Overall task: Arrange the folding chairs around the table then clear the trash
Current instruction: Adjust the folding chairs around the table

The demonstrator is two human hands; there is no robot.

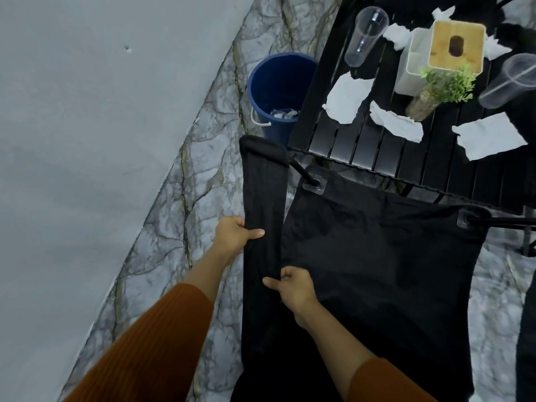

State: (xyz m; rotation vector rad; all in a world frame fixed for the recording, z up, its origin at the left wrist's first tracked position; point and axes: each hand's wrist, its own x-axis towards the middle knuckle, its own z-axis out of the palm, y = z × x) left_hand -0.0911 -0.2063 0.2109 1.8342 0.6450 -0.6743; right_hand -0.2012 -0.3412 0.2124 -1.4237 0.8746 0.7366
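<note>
A black fabric folding chair (377,256) stands right in front of me, its seat against the near edge of the slatted black table (362,146). My left hand (236,235) grips the left side of the chair's padded armrest (262,184). My right hand (293,288) pinches the same armrest lower down, at its inner edge. On the table lie several torn white paper pieces (346,98) and clear plastic cups (365,36), one at the right edge (510,81).
A blue bucket (280,82) with some trash inside stands on the marble floor left of the table. A white tissue box with a wooden lid (443,50) and a small green plant (446,85) are on the table. A grey wall (87,140) runs along the left.
</note>
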